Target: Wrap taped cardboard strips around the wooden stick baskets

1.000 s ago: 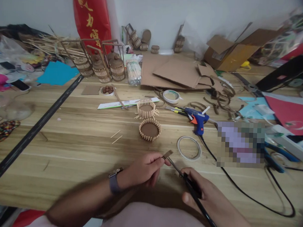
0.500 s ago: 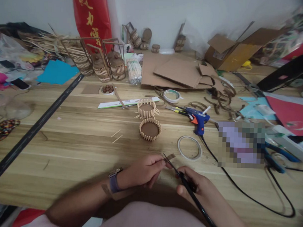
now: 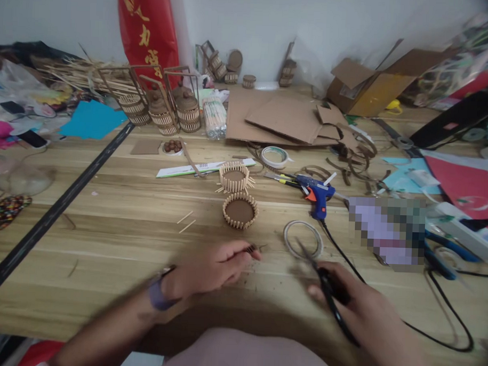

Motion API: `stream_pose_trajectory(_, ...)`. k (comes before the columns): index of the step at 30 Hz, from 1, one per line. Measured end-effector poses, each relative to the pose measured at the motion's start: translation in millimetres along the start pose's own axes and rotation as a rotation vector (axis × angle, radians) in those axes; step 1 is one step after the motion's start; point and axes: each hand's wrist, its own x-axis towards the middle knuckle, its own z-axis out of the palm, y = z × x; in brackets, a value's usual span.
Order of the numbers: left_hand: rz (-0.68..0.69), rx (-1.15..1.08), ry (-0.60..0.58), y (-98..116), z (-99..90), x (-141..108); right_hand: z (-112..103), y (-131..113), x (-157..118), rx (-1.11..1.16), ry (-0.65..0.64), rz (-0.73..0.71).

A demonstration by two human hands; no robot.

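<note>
My left hand (image 3: 223, 265) is closed, with a small brown strip (image 3: 251, 248) pinched at its fingertips. Black-handled scissors (image 3: 331, 298) are in the grip of my right hand (image 3: 360, 304), their blades pointing up and left over a white tape ring (image 3: 303, 239). A gap separates the two hands. Just beyond the left fingers stands a round brown base ringed by short upright sticks (image 3: 240, 210). Behind it is a similar ring of sticks (image 3: 233, 177), with a few sticks poking out at its sides. Small dark bits lie on the wood beside my left fingers.
A blue glue gun (image 3: 313, 193) rests at the right, its black cord curving toward the front. Two loose sticks (image 3: 186, 223) lie to the left. Farther back are small handled baskets (image 3: 162, 116), a bundle of sticks (image 3: 215, 115), cardboard sheets (image 3: 286, 118) and brown strips (image 3: 357, 155).
My hands have drawn apart: the right one moved right with the scissors, the left slightly left. The scissor blades no longer cross the brown strip at the left fingertips.
</note>
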Motion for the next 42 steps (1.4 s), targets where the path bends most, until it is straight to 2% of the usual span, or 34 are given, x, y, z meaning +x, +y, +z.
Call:
stream_pose_trajectory(3,0.013,0.295,0.261,1.4,-37.8,-25.9,-12.2,48.4,1.0,-0.245,0.211,0.060)
stream_pose_trajectory(5,0.017,0.547,0.496,-3.3,-66.1,-42.5,-16.4,75.1,1.6,-0.367,0.286,0.059)
stream_pose_trajectory(6,0.015,0.696,0.576,-7.0,-79.6,-49.5,-17.5,83.3,2.0,-0.400,0.290,0.045)
stream_pose_trajectory(8,0.017,1.044,0.731,-15.4,-102.8,-59.7,-18.2,86.2,3.3,-0.472,0.287,-0.006)
stream_pose_trajectory(9,-0.026,1.220,0.768,-19.3,-111.7,-62.6,-17.7,81.1,4.5,-0.517,0.303,-0.036)
stream_pose_trajectory(12,-0.054,1.546,0.750,-27.2,-123.8,-62.9,-11.9,49.5,11.5,-0.615,0.397,-0.162)
stream_pose_trajectory(14,0.062,1.617,0.758,-28.5,-117.4,-56.7,-3.4,27.0,19.9,-0.539,0.334,-0.322)
stream_pose_trajectory(16,0.248,1.618,0.785,-27.6,-98.9,-46.8,7.4,12.2,30.4,-0.498,0.245,-0.421)
stream_pose_trajectory(17,0.356,1.597,0.761,-26.8,-85.6,-40.9,12.6,8.4,35.5,-0.510,0.225,-0.426)
stream_pose_trajectory(19,0.587,1.506,0.660,-25.2,-53.6,-28.2,20.6,6.7,44.1,-0.552,0.195,-0.406)
stream_pose_trajectory(21,0.723,1.403,0.524,-23.8,-19.9,-15.1,23.8,8.9,49.0,-0.564,0.157,-0.392)
stream_pose_trajectory(24,0.693,1.300,0.319,-20.4,20.1,3.1,20.2,10.2,48.6,-0.540,0.145,-0.396)
stream_pose_trajectory(27,0.606,1.162,0.268,-12.4,40.8,16.2,11.2,3.6,40.5,-0.441,0.203,-0.415)
stream_pose_trajectory(29,0.555,0.978,0.349,-5.3,47.0,22.2,5.5,-4.8,33.2,-0.309,0.232,-0.440)
stream_pose_trajectory(33,0.578,0.730,0.555,6.7,54.0,30.4,2.3,-25.1,20.7,-0.107,0.230,-0.409)
stream_pose_trajectory(37,0.604,0.716,0.622,10.6,59.3,34.3,10.6,-40.7,16.6,-0.034,0.233,-0.421)
stream_pose_trajectory(42,0.599,0.689,0.689,7.0,60.9,35.5,19.9,-47.4,17.8,-0.106,0.293,-0.516)
